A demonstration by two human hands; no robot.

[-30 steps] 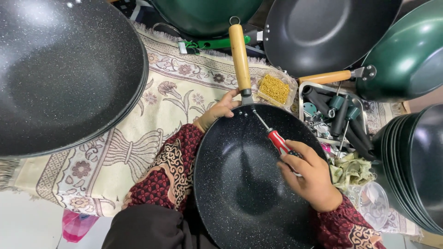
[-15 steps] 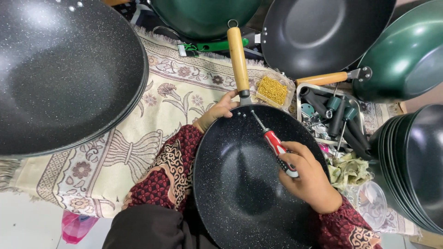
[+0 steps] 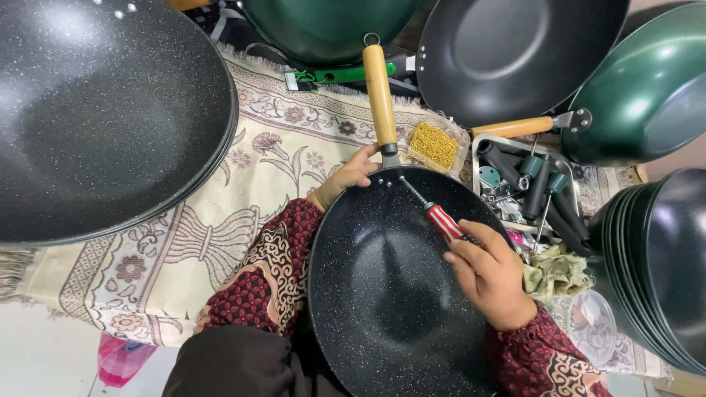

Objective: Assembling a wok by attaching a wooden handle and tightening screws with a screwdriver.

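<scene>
the near rim of the black speckled wok [image 3: 390, 294] is cut off by the bottom edge and by dark cloth in the person's lap, so its full round can't be seen. just right of it lie a crumpled green rag [image 3: 557, 270] and a clear lid [image 3: 593, 326], partly hidden by the right sleeve. the right hand [image 3: 489, 276] is closed around a red-striped screwdriver [image 3: 432, 213], its tip set at the rivets near the wok's handle. the left hand [image 3: 351, 175] grips the rim beside the wooden handle [image 3: 379, 94], fingers curled over. farther off sit a tray of dark grips [image 3: 533, 184], a tub of gold screws [image 3: 434, 144], and stacked pans on a patterned rug [image 3: 220, 213].
</scene>
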